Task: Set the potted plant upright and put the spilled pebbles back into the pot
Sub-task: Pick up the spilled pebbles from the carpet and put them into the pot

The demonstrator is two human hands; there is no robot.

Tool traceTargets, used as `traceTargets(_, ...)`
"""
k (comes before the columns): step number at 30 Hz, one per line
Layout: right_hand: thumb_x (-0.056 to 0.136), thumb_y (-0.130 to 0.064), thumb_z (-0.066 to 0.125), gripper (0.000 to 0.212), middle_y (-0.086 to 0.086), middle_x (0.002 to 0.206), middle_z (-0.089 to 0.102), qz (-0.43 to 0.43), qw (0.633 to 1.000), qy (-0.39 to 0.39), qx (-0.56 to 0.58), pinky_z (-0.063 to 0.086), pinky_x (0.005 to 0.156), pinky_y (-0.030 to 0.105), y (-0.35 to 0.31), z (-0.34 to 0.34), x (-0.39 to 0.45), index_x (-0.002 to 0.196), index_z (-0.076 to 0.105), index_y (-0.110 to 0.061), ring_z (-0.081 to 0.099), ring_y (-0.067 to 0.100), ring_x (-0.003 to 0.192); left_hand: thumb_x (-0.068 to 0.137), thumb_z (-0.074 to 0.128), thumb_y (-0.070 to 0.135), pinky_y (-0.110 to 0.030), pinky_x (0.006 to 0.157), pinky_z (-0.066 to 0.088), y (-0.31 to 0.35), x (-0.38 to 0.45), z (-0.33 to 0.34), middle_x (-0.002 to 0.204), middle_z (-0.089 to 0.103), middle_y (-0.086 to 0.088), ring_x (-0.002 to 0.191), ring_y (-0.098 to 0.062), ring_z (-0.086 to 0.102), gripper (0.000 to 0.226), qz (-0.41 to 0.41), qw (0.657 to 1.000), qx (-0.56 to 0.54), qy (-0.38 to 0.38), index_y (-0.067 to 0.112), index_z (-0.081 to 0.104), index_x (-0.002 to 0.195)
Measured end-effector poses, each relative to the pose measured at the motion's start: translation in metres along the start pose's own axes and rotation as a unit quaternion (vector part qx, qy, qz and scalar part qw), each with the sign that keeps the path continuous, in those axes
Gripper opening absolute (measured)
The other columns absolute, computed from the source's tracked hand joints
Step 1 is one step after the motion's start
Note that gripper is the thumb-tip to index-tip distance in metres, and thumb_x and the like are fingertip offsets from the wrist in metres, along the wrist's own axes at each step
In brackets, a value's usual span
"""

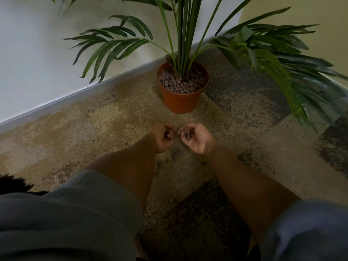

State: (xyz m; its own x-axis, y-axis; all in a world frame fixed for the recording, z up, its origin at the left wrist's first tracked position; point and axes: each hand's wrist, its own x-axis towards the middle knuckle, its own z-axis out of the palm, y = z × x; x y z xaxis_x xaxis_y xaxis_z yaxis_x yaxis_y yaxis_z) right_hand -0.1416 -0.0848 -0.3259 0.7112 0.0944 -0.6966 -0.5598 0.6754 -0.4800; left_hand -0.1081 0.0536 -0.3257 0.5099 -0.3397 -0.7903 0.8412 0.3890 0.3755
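The terracotta plastic pot (180, 102) stands upright on the carpet by the wall, with a green palm plant (184, 34) rising from it. Brown pebbles (180, 84) fill its top. My right hand (197, 138) is cupped palm up just in front of the pot and holds several pebbles. Beside it, my left hand (162, 137) has its fingers curled around a few pebbles. Several loose pebbles (176, 153) lie on the carpet below and between my hands.
A white wall with a grey skirting board (75, 98) runs diagonally behind the pot. Long palm fronds (301, 81) hang low over the carpet at the right. The floor is mottled tan and dark carpet (94, 132).
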Motion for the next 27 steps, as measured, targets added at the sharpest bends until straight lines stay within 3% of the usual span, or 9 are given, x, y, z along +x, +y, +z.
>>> traceTargets(6, 0.095, -0.011, 0.046, 0.016, 0.015, 0.086, 0.063, -0.041, 0.994, -0.041, 0.095, 0.059, 0.068, 0.025, -0.024, 0.024, 0.000, 0.085, 0.056, -0.002, 0.066, 0.024, 0.082, 0.100, 0.032, 0.018, -0.010, 0.036, 0.035, 0.021, -0.004, 0.012, 0.067, 0.044, 0.001, 0.047, -0.004, 0.038, 0.029, 0.082, 0.985, -0.149, -0.021, 0.012, 0.047, 0.076)
traceTargets(12, 0.097, -0.018, 0.047, 0.025, 0.020, 0.111, 0.064, -0.087, 0.980, -0.053, 0.168, 0.060, 0.078, 0.037, -0.055, 0.054, -0.008, 0.109, 0.057, 0.002, 0.066, 0.033, 0.101, 0.103, 0.035, 0.023, -0.018, 0.050, 0.053, 0.057, -0.021, 0.040, 0.072, 0.062, -0.005, 0.058, -0.013, 0.059, 0.034, 0.201, 0.922, -0.329, -0.032, 0.005, 0.059, 0.088)
traceTargets(15, 0.099, -0.020, 0.043, 0.039, 0.025, 0.126, 0.055, -0.104, 0.971, -0.052, 0.207, 0.053, 0.097, 0.043, -0.069, 0.067, -0.013, 0.128, 0.049, 0.005, 0.058, 0.035, 0.116, 0.104, 0.031, 0.023, -0.024, 0.074, 0.058, 0.070, -0.031, 0.059, 0.111, 0.068, -0.013, 0.094, -0.020, 0.069, 0.037, 0.218, 0.926, -0.305, -0.048, 0.003, 0.061, 0.114)
traceTargets(17, 0.100, -0.022, 0.039, 0.045, 0.025, 0.133, 0.049, -0.118, 0.968, -0.042, 0.220, 0.047, 0.106, 0.045, -0.079, 0.076, -0.014, 0.135, 0.042, 0.006, 0.054, 0.034, 0.123, 0.105, 0.024, 0.016, -0.029, 0.098, 0.050, 0.076, -0.036, 0.073, 0.138, 0.055, -0.012, 0.124, -0.022, 0.056, 0.042, 0.219, 0.936, -0.268, -0.064, 0.003, 0.048, 0.137)
traceTargets(20, 0.101, -0.021, 0.031, 0.047, 0.025, 0.138, 0.047, -0.140, 0.965, -0.041, 0.217, 0.040, 0.111, 0.046, -0.091, 0.087, -0.015, 0.139, 0.041, 0.005, 0.050, 0.035, 0.126, 0.104, 0.022, 0.011, -0.034, 0.112, 0.037, 0.082, -0.040, 0.092, 0.152, 0.038, -0.008, 0.139, -0.020, 0.040, 0.044, 0.230, 0.941, -0.237, -0.075, 0.005, 0.038, 0.145)
traceTargets(21, 0.101, -0.020, 0.028, 0.048, 0.025, 0.138, 0.048, -0.146, 0.965, -0.044, 0.213, 0.039, 0.112, 0.047, -0.095, 0.090, -0.015, 0.139, 0.042, 0.005, 0.050, 0.036, 0.126, 0.104, 0.025, 0.014, -0.033, 0.111, 0.037, 0.085, -0.041, 0.096, 0.148, 0.043, -0.008, 0.134, -0.018, 0.044, 0.040, 0.230, 0.944, -0.225, -0.076, 0.007, 0.046, 0.137)
traceTargets(24, 0.101, -0.019, 0.022, 0.051, 0.028, 0.140, 0.048, -0.155, 0.963, -0.059, 0.213, 0.036, 0.113, 0.051, -0.102, 0.095, -0.014, 0.142, 0.041, 0.004, 0.048, 0.040, 0.129, 0.103, 0.030, 0.011, -0.035, 0.101, 0.047, 0.091, -0.036, 0.102, 0.091, 0.050, -0.011, 0.073, -0.015, 0.049, 0.022, 0.232, 0.950, -0.179, -0.103, 0.007, 0.051, 0.100)
traceTargets(26, 0.101, -0.018, 0.020, 0.052, 0.028, 0.142, 0.046, -0.153, 0.962, -0.063, 0.218, 0.034, 0.115, 0.052, -0.104, 0.093, -0.012, 0.143, 0.039, 0.005, 0.046, 0.041, 0.132, 0.103, 0.029, 0.018, -0.042, 0.113, 0.034, 0.091, -0.034, 0.102, 0.085, 0.051, -0.013, 0.070, -0.018, 0.046, 0.027, 0.220, 0.941, -0.216, -0.137, 0.005, 0.051, 0.111)
traceTargets(27, 0.101, -0.017, 0.021, 0.051, 0.029, 0.143, 0.045, -0.150, 0.961, -0.066, 0.221, 0.033, 0.115, 0.052, -0.104, 0.091, -0.011, 0.143, 0.038, 0.005, 0.045, 0.041, 0.132, 0.103, 0.028, 0.022, -0.045, 0.117, 0.027, 0.090, -0.034, 0.101, 0.098, 0.058, -0.016, 0.084, -0.022, 0.056, 0.035, 0.214, 0.937, -0.227, -0.156, 0.002, 0.052, 0.119)
